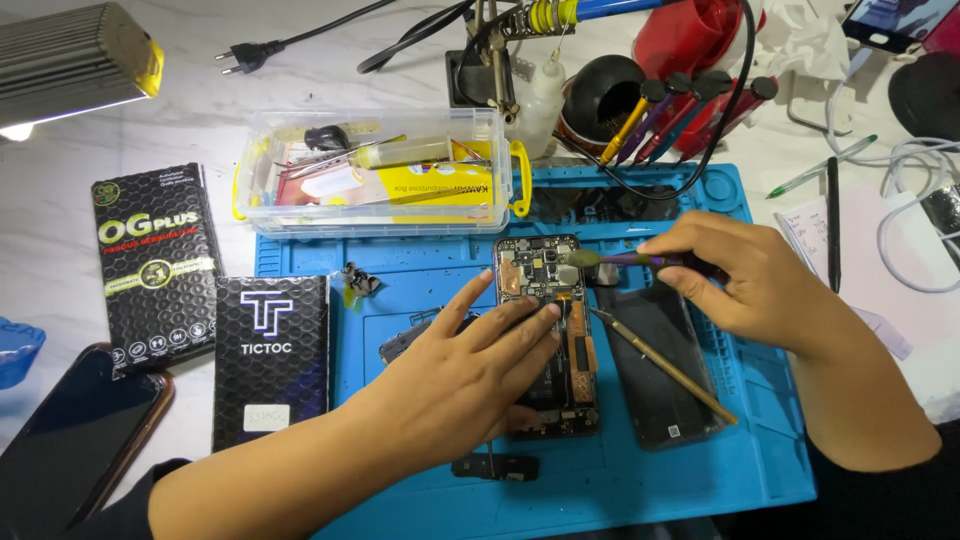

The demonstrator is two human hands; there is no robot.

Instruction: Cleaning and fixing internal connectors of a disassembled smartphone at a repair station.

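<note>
1. On the blue mat (420,480), the left hand (480,355) lies flat, fingers spread, pressing down on the opened phone (545,290) at mat centre.
2. Right hand (745,275) is closed in a pinch on a purple-handled brush (610,259); bristles touch the phone's upper board.
3. A thin stick (660,365) lies slanted across the dark panel (655,370) just right of the phone.
4. Hidden: the left hand covers the phone's middle; component detail is too small to tell.
5. Pose: both forearms enter from the lower edge, the left angled rightward, the right bent inward.
</note>
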